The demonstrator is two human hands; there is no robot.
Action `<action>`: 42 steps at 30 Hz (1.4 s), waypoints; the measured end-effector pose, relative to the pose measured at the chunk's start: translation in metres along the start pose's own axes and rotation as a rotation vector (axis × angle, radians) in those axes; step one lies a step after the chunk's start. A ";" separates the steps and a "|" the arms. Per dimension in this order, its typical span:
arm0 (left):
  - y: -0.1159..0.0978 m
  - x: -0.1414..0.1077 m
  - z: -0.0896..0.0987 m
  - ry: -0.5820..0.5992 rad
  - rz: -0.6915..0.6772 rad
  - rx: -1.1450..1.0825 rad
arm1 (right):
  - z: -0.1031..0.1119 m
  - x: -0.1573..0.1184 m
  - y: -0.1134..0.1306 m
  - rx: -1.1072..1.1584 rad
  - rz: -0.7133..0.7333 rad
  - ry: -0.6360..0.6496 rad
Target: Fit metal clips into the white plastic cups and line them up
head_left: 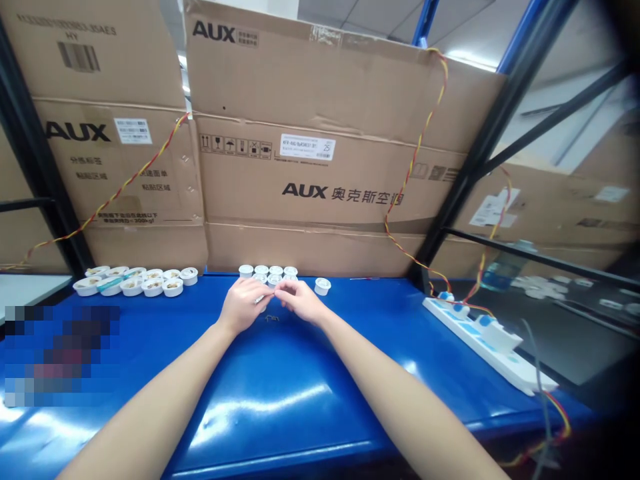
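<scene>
My left hand (pixel 244 307) and my right hand (pixel 302 301) meet over the middle of the blue table, thumbs and fingertips pinched together. Whatever lies between the fingertips is too small to name; a thin pale bit shows at the left fingers. Just behind the hands, several small round white cups (pixel 261 271) stand in rows, partly hidden by the fingers. A single white cup (pixel 323 287) sits apart, to the right of my right hand. Below the fingertips, a few tiny thin metal-looking pieces (pixel 271 319) rest on the table.
At the back left stand several white cups (pixel 133 287) with small brownish bits in them, a teal strip across some. A white power strip (pixel 485 340) with plugs runs along the right side. Cardboard boxes (pixel 320 233) wall off the back. A twisted red-yellow cable (pixel 414 160) hangs down.
</scene>
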State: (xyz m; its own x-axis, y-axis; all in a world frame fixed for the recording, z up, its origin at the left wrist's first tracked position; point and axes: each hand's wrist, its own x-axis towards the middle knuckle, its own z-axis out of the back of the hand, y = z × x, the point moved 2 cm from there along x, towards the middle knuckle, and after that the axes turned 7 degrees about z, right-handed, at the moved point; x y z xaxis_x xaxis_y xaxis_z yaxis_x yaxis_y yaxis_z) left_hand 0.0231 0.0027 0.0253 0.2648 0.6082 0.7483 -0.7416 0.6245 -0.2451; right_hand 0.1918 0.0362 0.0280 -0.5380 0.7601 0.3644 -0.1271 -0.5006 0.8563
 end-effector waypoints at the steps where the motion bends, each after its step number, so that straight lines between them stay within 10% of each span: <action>1: 0.000 0.000 0.000 0.001 0.007 -0.005 | 0.000 0.000 0.000 -0.008 0.013 -0.007; 14: 0.044 -0.015 -0.016 0.241 0.419 -0.053 | 0.004 -0.002 -0.005 -0.401 0.123 -0.125; 42: 0.004 -0.002 -0.002 0.122 0.066 0.056 | -0.005 -0.003 0.001 -0.321 0.117 -0.104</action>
State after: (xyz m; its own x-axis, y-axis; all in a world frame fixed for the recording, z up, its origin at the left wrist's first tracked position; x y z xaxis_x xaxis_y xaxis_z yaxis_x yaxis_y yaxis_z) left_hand 0.0208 0.0046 0.0212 0.2849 0.7041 0.6505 -0.7921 0.5551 -0.2539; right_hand 0.1892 0.0313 0.0260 -0.4791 0.7194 0.5030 -0.3338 -0.6792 0.6536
